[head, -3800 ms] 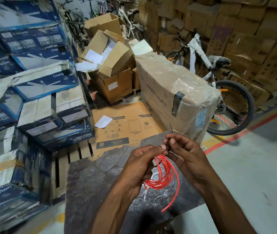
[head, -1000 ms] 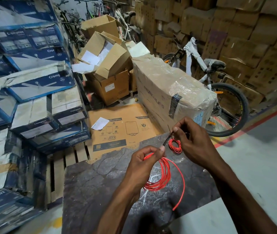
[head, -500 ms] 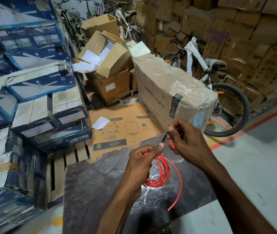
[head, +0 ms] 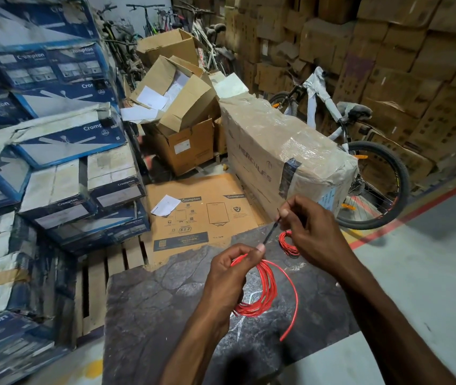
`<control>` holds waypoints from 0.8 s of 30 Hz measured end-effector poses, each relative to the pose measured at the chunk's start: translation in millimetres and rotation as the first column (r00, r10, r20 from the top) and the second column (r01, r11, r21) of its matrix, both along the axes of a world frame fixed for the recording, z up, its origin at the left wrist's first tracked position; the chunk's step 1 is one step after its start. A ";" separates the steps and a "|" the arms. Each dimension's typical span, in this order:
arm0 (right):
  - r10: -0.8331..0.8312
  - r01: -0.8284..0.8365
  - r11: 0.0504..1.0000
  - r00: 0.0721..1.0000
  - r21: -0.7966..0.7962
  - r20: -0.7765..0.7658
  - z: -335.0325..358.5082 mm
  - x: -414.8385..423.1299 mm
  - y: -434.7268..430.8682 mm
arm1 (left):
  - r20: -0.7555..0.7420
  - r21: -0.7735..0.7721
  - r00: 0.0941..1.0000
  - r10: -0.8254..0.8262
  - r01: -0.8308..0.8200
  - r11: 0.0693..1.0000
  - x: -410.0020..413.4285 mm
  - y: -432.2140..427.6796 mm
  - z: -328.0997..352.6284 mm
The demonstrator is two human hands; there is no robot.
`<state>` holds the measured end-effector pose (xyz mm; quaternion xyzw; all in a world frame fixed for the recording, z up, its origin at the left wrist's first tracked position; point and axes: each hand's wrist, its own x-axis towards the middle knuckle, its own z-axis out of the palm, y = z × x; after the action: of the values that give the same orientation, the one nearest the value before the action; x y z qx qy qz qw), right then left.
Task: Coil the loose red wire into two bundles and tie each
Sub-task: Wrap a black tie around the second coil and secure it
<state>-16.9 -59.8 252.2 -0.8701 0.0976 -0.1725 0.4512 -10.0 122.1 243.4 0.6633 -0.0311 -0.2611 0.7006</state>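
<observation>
My left hand (head: 232, 273) pinches the top of a coiled red wire bundle (head: 260, 293) held above the dark stone slab (head: 160, 309). One loose end of the red wire (head: 290, 315) curves down to the right of the coil. A thin black tie (head: 270, 232) runs taut from my left thumb up to my right hand (head: 310, 232), which grips its upper end. A second, smaller red coil (head: 287, 244) lies on the slab, partly hidden under my right hand.
Stacked blue and white boxes (head: 49, 162) fill the left. A flat brown carton (head: 199, 215) lies beyond the slab. A plastic-wrapped box (head: 282, 151) and a bicycle (head: 371, 176) stand to the right, with a wooden pallet (head: 104, 273) at the slab's left.
At first both hands worked together at the top of the coil. My right hand then drew away up and to the right, stretching the black tie and uncovering the smaller coil.
</observation>
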 end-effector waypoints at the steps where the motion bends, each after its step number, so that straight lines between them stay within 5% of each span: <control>1: -0.003 0.003 1.000 1.000 0.006 0.003 1.7 0.5 -1.1 | -0.011 0.000 1.000 0.004 -0.004 1.000 -0.2 0.3 -0.7; 14: 0.031 -0.032 0.999 0.999 -0.032 -0.015 0.7 0.8 -14.3 | -0.054 -0.053 0.998 0.035 -0.038 0.998 0.9 -1.3 -7.3; 18: 0.160 -0.134 0.963 0.982 0.234 -0.097 4.7 0.3 -24.7 | -0.050 -0.039 0.998 0.042 -0.044 0.998 2.2 1.1 -11.3; 24: 0.374 -0.206 0.715 0.920 0.668 -0.117 2.8 1.8 -17.3 | -0.093 0.057 0.995 -0.038 0.043 0.997 4.4 0.5 -13.1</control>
<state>-15.2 -77.1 255.1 -0.6805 0.0667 0.0529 0.7278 -5.6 122.7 230.3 0.6704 -0.0047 -0.3061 0.6759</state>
